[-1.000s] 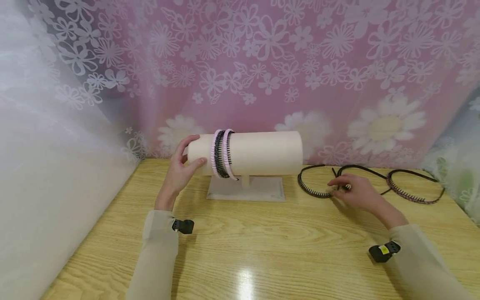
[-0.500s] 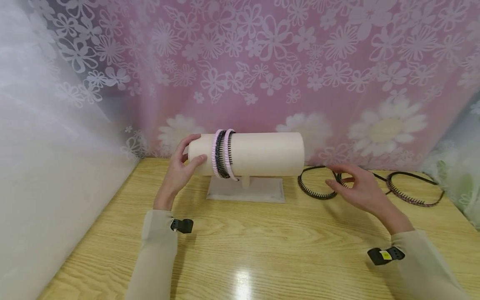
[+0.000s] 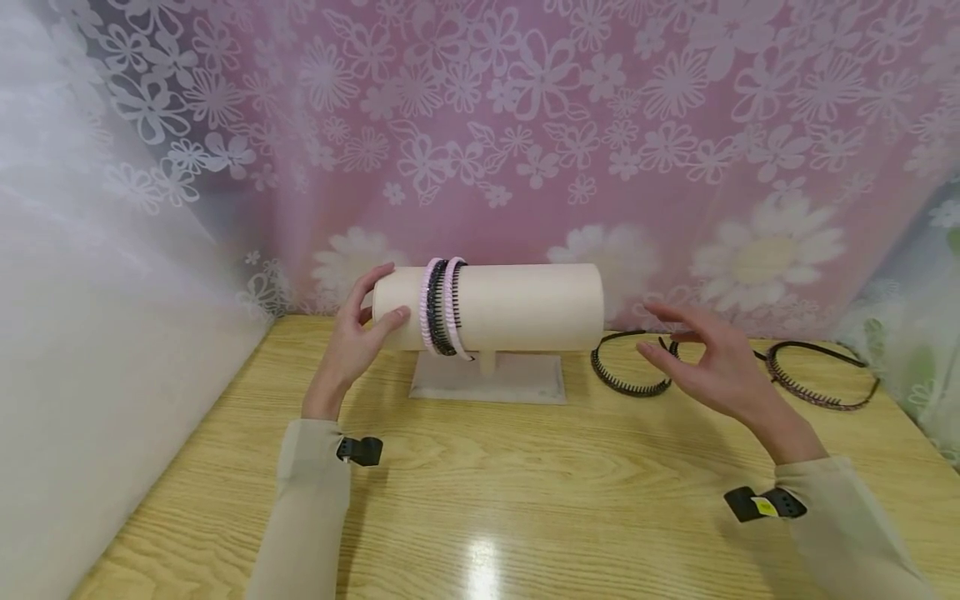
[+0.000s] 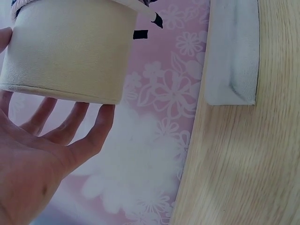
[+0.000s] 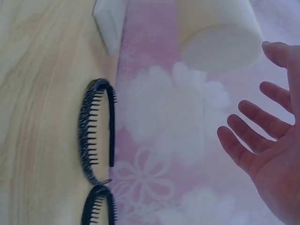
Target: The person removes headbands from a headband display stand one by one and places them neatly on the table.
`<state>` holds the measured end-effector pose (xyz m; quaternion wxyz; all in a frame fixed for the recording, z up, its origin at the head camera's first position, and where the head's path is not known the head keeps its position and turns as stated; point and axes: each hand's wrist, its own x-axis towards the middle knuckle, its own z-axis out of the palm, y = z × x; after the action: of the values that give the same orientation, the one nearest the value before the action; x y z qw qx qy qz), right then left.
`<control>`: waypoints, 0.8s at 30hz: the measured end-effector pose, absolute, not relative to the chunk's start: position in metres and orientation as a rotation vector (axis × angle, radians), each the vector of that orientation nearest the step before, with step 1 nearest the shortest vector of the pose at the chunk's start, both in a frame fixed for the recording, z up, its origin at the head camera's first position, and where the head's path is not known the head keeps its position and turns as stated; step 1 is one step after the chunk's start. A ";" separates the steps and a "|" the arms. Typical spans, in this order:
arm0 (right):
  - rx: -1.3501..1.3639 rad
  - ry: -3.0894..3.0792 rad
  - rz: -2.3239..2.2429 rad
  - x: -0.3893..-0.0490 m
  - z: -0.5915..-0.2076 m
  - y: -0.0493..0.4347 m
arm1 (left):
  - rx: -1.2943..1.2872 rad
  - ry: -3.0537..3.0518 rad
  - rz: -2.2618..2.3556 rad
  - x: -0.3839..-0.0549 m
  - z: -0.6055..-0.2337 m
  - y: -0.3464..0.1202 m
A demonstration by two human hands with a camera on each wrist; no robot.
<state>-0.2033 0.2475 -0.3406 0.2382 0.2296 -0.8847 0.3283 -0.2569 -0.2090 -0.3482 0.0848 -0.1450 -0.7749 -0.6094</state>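
Got a smooth cream roll (image 3: 532, 307) wearing lilac and glittery black headbands (image 3: 437, 308). Gripping one end with left fingers (image 3: 364, 284). Holding right fingers (image 3: 684, 317) loosely spread.

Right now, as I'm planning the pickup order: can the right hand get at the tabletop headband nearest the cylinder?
Probably yes: the right hand looks empty, and nothing covers that headband in the right wrist view, though another headband crowds one end.

Worktop (image 3: 487, 475): display base (image 3: 491, 387), towards the rear; roll (image 3: 532, 304) above base; curtain (image 3: 525, 125) behind. On roll, left of its middle: mounted headbands (image 3: 438, 308), side by side. Right of base, on worktop: loose headbands (image 5: 85, 126), in a row. Left grip (image 3: 356, 333): at roll's left end. Right grip (image 3: 708, 362): right of roll.
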 end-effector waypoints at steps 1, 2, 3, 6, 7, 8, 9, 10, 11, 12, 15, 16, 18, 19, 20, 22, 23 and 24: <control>0.639 -2.416 0.901 -0.203 -0.339 0.246 | -0.430 -2.312 -1.815 -0.257 -0.348 -0.209; 0.652 -2.408 0.902 -0.202 -0.337 0.244 | -0.428 -2.314 -1.813 -0.257 -0.348 -0.209; 0.663 -2.399 0.899 -0.202 -0.335 0.243 | -0.426 -2.314 -1.810 -0.258 -0.348 -0.209; 0.703 -2.368 0.881 -0.201 -0.329 0.238 | -0.427 -2.316 -1.798 -0.259 -0.348 -0.210; 0.715 -2.357 0.877 -0.201 -0.327 0.237 | -0.430 -2.316 -1.794 -0.259 -0.348 -0.210; 0.727 -2.346 0.876 -0.201 -0.325 0.235 | -0.432 -2.314 -1.791 -0.259 -0.348 -0.210; 0.734 -2.338 0.871 -0.201 -0.324 0.234 | -0.435 -2.312 -1.787 -0.259 -0.348 -0.210; 0.741 -2.331 0.868 -0.201 -0.322 0.232 | -0.438 -2.310 -1.784 -0.259 -0.347 -0.210; 0.746 -2.327 0.868 -0.201 -0.320 0.230 | -0.440 -2.309 -1.781 -0.259 -0.347 -0.210; 0.751 -2.323 0.865 -0.201 -0.319 0.228 | -0.441 -2.309 -1.779 -0.259 -0.347 -0.210; 0.770 -2.316 0.855 -0.202 -0.315 0.223 | -0.439 -2.311 -1.778 -0.259 -0.346 -0.210; 0.779 -2.310 0.852 -0.202 -0.314 0.221 | -0.438 -2.312 -1.778 -0.260 -0.346 -0.210; 0.798 -2.290 0.842 -0.203 -0.312 0.218 | -0.433 -2.317 -1.779 -0.260 -0.346 -0.210; 0.807 -2.279 0.838 -0.204 -0.311 0.216 | -0.431 -2.320 -1.779 -0.260 -0.345 -0.210; 0.819 -2.264 0.837 -0.204 -0.310 0.215 | -0.426 -2.323 -1.780 -0.260 -0.345 -0.209; 0.838 -2.242 0.830 -0.206 -0.309 0.212 | -0.416 -2.334 -1.776 -0.260 -0.345 -0.209; 0.844 -2.233 0.829 -0.206 -0.308 0.211 | -0.410 -2.340 -1.775 -0.260 -0.345 -0.209; 0.852 -2.225 0.827 -0.207 -0.307 0.210 | -0.405 -2.344 -1.775 -0.261 -0.345 -0.209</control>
<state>-0.2070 0.2095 -0.3070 0.3050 0.3219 -0.8402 0.3122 -0.2607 -0.2092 -0.3451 0.0868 -0.1358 -0.7867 -0.5959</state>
